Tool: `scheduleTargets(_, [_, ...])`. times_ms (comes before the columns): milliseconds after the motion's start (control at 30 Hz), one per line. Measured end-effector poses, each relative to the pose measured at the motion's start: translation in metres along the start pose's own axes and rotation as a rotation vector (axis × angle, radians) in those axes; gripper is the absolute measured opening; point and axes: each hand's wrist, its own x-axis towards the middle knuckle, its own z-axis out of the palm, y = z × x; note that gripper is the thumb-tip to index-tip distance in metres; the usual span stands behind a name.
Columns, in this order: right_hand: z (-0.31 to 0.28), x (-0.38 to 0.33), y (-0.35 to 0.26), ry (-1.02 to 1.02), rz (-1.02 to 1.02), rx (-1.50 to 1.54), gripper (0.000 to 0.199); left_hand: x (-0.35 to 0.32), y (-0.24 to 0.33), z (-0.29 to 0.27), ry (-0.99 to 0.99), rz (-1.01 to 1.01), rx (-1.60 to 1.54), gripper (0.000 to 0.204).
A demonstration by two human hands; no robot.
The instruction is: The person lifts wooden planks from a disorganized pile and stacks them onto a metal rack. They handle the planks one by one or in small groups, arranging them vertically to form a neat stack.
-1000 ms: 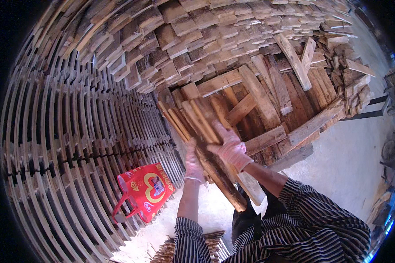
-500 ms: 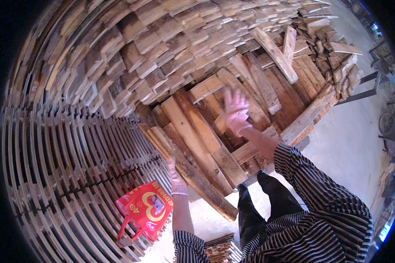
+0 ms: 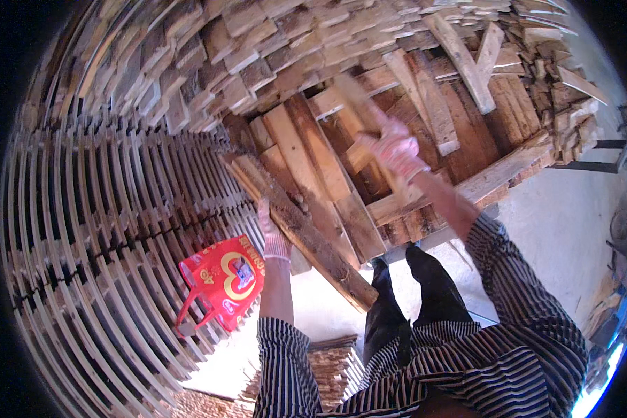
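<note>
My left hand (image 3: pixel 276 235), in a pale pink-and-white glove, is at the outer edge of a pair of rough, bark-edged wooden planks (image 3: pixel 303 240). It grips them from the side, its fingers partly hidden by the wood. My right hand (image 3: pixel 397 150), gloved alike, is closed around a narrow wooden plank (image 3: pixel 359 97), smeared by motion and tilted over the pile. Under and between my hands lie lighter boards (image 3: pixel 303 157), side by side on the stack. Beyond the right hand rest more loose boards (image 3: pixel 432 104).
A high stack of board ends (image 3: pixel 272 49) rises at the far side. Layered slats (image 3: pixel 118 230) form a wall on the left, with a red bag (image 3: pixel 226 282) against it. Another stack (image 3: pixel 334 369) stands low by my left sleeve. Two crossed boards (image 3: pixel 467 63) lie far right.
My right hand, earlier spread over the pile, now holds a plank and has swung it up. The whole view has shifted; my left hand stays at the same planks.
</note>
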Motion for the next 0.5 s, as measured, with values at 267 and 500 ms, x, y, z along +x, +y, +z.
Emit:
scheduleTargets(267, [0.020, -0.084, -0.023, -0.286, 0.026, -0.074, 0.093, 0.007, -0.021, -0.003, 0.093, 0.006, -0.123, 0.077])
scheduleTargets(500, [-0.032, -0.037, 0.030, -0.008, -0.146, -0.450, 0.096, 0.008, -0.024, -0.006, 0.011, 0.010, -0.064, 0.070])
